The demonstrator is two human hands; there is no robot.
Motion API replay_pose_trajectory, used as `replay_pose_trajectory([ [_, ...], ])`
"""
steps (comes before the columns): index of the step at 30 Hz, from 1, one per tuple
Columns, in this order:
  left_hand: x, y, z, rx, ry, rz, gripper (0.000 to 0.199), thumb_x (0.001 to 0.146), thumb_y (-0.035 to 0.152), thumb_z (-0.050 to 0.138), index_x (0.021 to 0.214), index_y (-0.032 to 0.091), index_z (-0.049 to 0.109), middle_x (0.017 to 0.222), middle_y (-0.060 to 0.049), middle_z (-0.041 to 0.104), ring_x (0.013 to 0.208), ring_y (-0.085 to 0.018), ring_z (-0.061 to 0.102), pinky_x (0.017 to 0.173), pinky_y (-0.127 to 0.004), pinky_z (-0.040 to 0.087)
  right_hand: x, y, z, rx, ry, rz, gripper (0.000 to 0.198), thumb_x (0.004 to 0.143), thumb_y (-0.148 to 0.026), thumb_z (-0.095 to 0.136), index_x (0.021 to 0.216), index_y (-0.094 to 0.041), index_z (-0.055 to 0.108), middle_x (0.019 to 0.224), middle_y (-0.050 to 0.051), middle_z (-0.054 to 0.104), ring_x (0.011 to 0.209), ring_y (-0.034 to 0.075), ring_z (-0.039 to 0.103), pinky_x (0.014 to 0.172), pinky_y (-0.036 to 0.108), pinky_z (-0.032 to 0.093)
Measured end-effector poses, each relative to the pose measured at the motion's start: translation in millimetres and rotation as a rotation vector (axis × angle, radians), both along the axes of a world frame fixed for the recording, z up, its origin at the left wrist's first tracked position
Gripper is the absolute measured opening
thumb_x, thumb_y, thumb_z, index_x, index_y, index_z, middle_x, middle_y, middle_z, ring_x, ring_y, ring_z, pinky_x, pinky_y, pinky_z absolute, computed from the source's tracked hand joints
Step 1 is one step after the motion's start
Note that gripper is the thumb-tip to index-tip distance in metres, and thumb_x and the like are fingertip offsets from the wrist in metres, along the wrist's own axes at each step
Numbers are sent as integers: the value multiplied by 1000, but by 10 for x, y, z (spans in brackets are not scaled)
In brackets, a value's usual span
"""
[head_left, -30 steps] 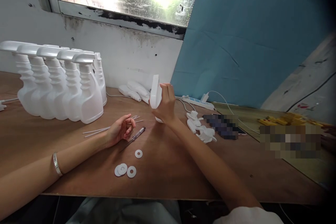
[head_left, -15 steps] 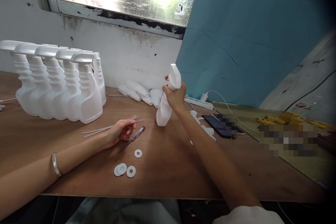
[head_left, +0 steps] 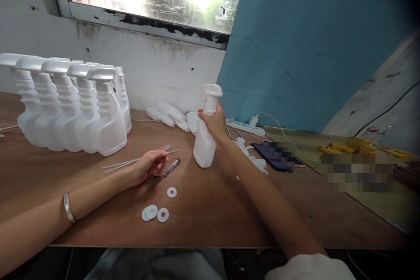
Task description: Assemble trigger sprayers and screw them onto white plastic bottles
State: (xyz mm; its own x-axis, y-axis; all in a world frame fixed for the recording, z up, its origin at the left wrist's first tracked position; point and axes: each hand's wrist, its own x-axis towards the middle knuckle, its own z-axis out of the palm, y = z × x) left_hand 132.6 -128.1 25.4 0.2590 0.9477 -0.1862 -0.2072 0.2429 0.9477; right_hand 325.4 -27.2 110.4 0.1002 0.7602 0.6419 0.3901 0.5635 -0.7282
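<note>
My right hand (head_left: 215, 123) grips a white spray bottle (head_left: 205, 146) round its neck, just below the trigger head. The bottle leans slightly and its base is at or close to the tabletop; I cannot tell if it touches. My left hand (head_left: 151, 168) rests on the table with its fingers loosely curled in, and nothing shows in them. Thin white tubes (head_left: 123, 165) lie beside and behind that hand. Close to its fingertips is a screwdriver (head_left: 169, 170) with a clear handle. Several flat white washers (head_left: 163, 215) lie nearer the table's front edge.
Assembled white spray bottles (head_left: 108, 127) stand in rows at the left. Bottles without heads (head_left: 169, 113) lie by the wall. White spray heads (head_left: 257, 164), phones (head_left: 271, 157) and a power strip (head_left: 246, 127) are at the right. Yellow pieces (head_left: 354, 146) lie farther right.
The spray bottle in my right hand has come down and nearer to me, and its head has turned so that it points more to the side. My left hand stays where it was.
</note>
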Motion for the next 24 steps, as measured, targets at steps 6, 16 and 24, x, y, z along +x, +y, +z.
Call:
replay_pose_trajectory([
  [6, 17, 1, 4, 23, 24, -2, 23, 72, 32, 55, 60, 13, 51, 38, 5, 35, 34, -5, 26, 35, -17, 18, -147, 68, -347, -71, -27, 151, 43, 54, -35, 70, 89, -19, 49, 85, 2, 62, 76, 19, 57, 73, 33, 44],
  [16, -10, 13, -64, 87, 29, -32, 24, 73, 34, 55, 62, 13, 51, 40, 5, 36, 36, -5, 28, 36, -18, 19, -456, 451, -698, -150, 98, 243, 46, 63, -50, 61, 93, -17, 49, 90, 4, 60, 81, 18, 56, 74, 31, 44],
  [24, -14, 51, -91, 76, -5, -46, 21, 73, 31, 55, 62, 13, 52, 41, 5, 36, 36, -5, 28, 36, -16, 19, -1177, 719, -628, -204, 0, 276, 41, 78, -40, 47, 110, -16, 43, 109, 9, 56, 101, 22, 51, 90, 35, 39],
])
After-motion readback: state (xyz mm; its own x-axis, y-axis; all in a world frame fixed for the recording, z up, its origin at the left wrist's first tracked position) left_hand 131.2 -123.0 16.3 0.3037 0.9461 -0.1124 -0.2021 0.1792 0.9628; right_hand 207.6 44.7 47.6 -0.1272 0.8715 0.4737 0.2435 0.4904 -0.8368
